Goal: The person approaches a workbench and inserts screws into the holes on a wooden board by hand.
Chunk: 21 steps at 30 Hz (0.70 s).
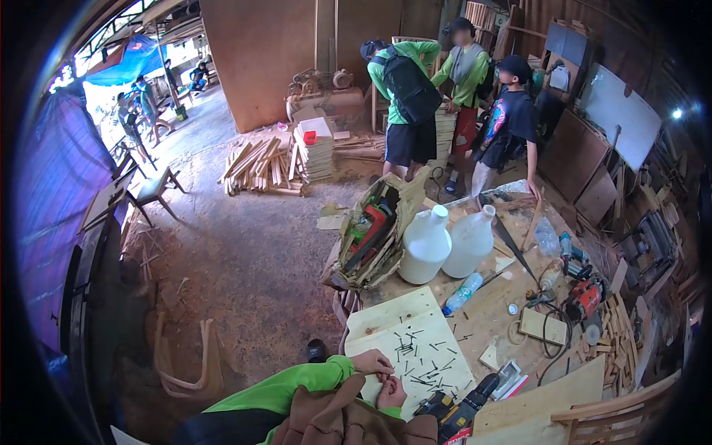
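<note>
My left hand (372, 362), in a bright green sleeve, is closed with its fingertips pinched together at the edge of a pale wooden board (371, 324). Just below it, my right hand (391, 393) is also closed, its fingers curled close to the left ones. Whatever sits between the fingers is too small to make out. Many dark screws (406, 345) lie scattered over the board beside both hands. A yellow-and-black cordless drill (460, 408) rests to the right of my right hand. Brown cloth (334, 411) drapes over my front.
Two white jugs (426, 245), a torn cardboard box (348, 268) of tools and a plastic bottle (463, 293) stand or lie farther up the workbench. A red power tool (586, 298) with a cord is at right. Several people (461, 89) stand beyond the bench, near stacked wood (261, 165).
</note>
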Available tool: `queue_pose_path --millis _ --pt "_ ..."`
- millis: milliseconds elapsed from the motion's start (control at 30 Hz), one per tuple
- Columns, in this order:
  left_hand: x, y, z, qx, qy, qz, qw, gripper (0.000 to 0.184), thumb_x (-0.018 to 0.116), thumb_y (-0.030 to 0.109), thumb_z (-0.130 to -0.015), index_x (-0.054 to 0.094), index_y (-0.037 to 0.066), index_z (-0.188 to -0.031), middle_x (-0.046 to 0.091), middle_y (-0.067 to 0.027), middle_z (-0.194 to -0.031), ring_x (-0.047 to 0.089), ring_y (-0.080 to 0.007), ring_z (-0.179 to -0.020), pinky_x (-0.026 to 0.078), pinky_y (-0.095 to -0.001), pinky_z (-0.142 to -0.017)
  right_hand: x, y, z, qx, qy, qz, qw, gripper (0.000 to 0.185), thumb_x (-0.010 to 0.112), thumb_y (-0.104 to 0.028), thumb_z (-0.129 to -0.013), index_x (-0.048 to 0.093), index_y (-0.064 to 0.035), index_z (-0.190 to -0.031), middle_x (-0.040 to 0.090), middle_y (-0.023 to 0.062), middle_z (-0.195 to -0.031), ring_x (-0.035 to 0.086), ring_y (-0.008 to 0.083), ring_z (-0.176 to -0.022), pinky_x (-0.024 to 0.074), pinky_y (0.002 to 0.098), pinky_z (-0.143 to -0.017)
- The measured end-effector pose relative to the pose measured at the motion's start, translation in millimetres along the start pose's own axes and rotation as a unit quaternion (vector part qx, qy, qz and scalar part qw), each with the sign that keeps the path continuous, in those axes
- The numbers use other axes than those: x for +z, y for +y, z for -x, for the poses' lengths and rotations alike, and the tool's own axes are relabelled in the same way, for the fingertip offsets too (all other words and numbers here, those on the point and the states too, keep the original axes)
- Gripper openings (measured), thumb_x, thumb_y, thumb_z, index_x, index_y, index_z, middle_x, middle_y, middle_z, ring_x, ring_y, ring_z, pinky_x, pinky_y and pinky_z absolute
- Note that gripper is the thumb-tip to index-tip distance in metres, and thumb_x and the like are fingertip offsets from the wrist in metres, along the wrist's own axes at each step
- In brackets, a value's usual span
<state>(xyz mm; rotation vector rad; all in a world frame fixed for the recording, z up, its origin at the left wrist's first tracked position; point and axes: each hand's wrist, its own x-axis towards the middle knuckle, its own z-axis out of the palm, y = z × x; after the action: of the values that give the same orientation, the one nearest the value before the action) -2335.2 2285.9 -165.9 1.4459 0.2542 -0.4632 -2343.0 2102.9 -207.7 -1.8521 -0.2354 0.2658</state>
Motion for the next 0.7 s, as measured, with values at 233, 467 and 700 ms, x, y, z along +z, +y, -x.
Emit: queue_pose_path --millis 233,467,700 --pt "2.2 -0.7 0.4 0.002 0.011 0.004 1.0 0.025 0.07 0.017 -0.091 0.071 -0.006 -0.101 0.071 -0.0107 -0.079 0.068 -0.0142 -0.069 0.055 -0.0265 -0.065 -6.6 -12.8 0.9 0.014 -0.024 0.005 1.0 0.024 0.068 -0.014 -0.092 0.064 0.0073 -0.102 0.071 0.0119 -0.078 0.067 0.0133 -0.063 0.0533 0.0254 -0.058" --pt "-2.2 -0.8 -5.5 0.036 0.02 -0.098 0.994 0.025 0.076 0.024 -0.086 0.074 -0.001 -0.091 0.072 -0.0071 -0.075 0.065 -0.0106 -0.063 0.053 -0.0258 -0.06 -3.0 -14.7 -4.4 0.111 -0.049 -0.155 0.98 0.023 0.076 -0.01 -0.086 0.062 0.007 -0.095 0.07 0.0122 -0.076 0.064 0.011 -0.056 0.0507 0.023 -0.05" --pt "-0.5 0.4 0.0 0.04 0.044 -0.078 0.995 0.024 0.075 0.022 -0.086 0.074 -0.002 -0.09 0.072 -0.0076 -0.073 0.065 -0.0104 -0.061 0.053 -0.0262 -0.058 -1.7 -17.5 -4.4 0.117 -0.036 -0.128 0.984 0.024 0.076 -0.01 -0.086 0.061 0.0061 -0.094 0.069 0.0102 -0.073 0.062 0.0097 -0.054 0.0497 0.023 -0.049"
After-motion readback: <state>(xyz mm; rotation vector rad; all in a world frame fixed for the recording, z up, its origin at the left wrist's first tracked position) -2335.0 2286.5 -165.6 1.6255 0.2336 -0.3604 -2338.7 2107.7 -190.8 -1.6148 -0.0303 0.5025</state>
